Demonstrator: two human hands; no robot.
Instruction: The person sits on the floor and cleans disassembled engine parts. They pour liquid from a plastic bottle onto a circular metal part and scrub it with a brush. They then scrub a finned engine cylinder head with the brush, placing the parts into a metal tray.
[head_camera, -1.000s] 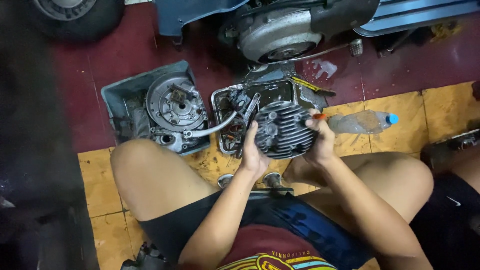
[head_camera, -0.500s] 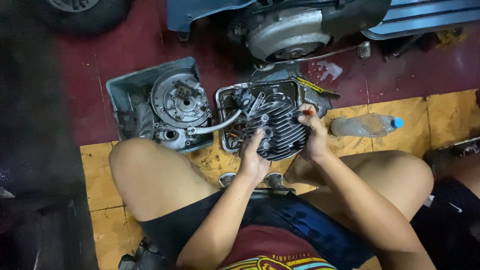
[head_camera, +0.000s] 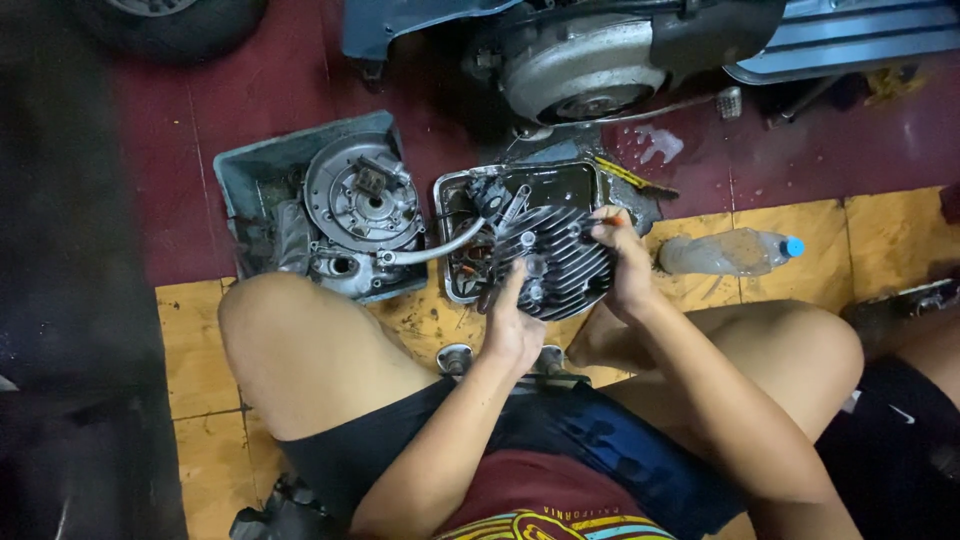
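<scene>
A dark finned engine cylinder head (head_camera: 562, 255) is held over a metal tray (head_camera: 448, 200) of small parts on the floor. My left hand (head_camera: 512, 322) grips its near left side, fingers pointing up onto the fins. My right hand (head_camera: 622, 262) clasps its right edge, and a small orange-tipped tool shows at the fingers. I sit with bare knees spread to either side of the work.
A grey plastic tub (head_camera: 250, 170) at left holds a round flywheel plate (head_camera: 362, 196) and engine parts. A clear plastic bottle (head_camera: 725, 252) with a blue cap lies at right. A scooter's engine and body (head_camera: 590, 60) stand behind. Another person's leg (head_camera: 905, 440) is at far right.
The view has shifted slightly, so everything sits a little lower in frame. Both hands have stayed on the cylinder head, with the right hand moved a bit along its right edge.
</scene>
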